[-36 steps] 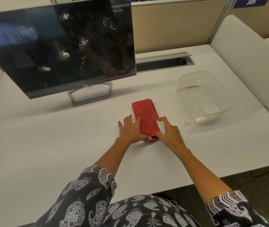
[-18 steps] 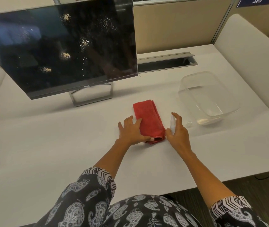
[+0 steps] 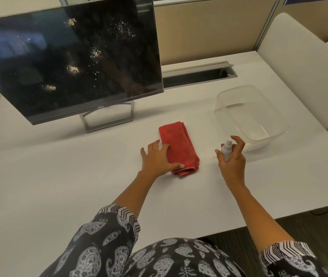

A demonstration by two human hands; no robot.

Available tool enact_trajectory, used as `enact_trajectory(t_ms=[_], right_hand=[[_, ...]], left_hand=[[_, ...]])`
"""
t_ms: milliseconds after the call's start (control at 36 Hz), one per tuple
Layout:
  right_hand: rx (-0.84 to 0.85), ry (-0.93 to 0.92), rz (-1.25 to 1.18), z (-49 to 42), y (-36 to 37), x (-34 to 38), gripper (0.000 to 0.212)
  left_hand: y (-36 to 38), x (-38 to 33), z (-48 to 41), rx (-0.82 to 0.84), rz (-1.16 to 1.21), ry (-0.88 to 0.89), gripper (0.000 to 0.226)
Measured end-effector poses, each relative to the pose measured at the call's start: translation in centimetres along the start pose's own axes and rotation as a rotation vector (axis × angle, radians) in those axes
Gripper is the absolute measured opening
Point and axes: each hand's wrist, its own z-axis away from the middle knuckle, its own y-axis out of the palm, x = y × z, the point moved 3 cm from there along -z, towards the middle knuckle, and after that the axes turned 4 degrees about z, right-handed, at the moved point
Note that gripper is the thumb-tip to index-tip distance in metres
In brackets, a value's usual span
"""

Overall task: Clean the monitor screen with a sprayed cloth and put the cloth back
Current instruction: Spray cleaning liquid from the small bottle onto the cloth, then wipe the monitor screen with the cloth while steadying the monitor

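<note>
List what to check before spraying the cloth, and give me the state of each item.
1. The cloth lies folded flat on the desk: ok.
2. The left hand rests on the cloth, steadying it: ok.
3. The right hand grips the spray bottle: ok.
4. The nozzle faces the cloth: cannot tell.
5. The spray bottle is over the cloth: not ok, it is off to the cloth's right, apart from it.
6. The screen shows specks to wipe: ok.

1 monitor [image 3: 69, 62], 1 cloth [image 3: 181, 148], 1 bottle [image 3: 226, 151]
</note>
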Motion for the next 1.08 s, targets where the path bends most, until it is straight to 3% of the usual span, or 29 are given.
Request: enact_trajectory(t_ms=[278,528,722,833,1000,1083], right_hand=[[-0.030,-0.024,-0.015,0.3,-0.7,0.0,0.064],[-0.072,-0.055,-0.062,-0.2,-1.3,1.8,0.064],[-0.365,-0.297,-0.032,0.3,-1.7,6.5,0.046],[-0.118,-0.378,-0.050,1.0,1.2,9.3,0.031],[0.380,0.033,0.350,-0.8,7.6,6.5,0.049],[0.473,0.120,0.521,-1.4,8.3,4.8,0.058]], left_hand=[[1.2,-0.1,0.6,0.000,-0.060,0.003,0.102],[1.9,-0.1,1.0,-0.061,0.002,-0.027,0.085],[2.3,-0.2,0.9,-0.086,0.006,-0.051,0.072],[2.5,-0.5,1.1,-0.109,0.002,-0.065,0.070],[2.0,-0.5,1.7,-0.126,-0.027,-0.068,0.068],[2.3,-0.9,1.8,-0.105,-0.031,-0.043,0.068]])
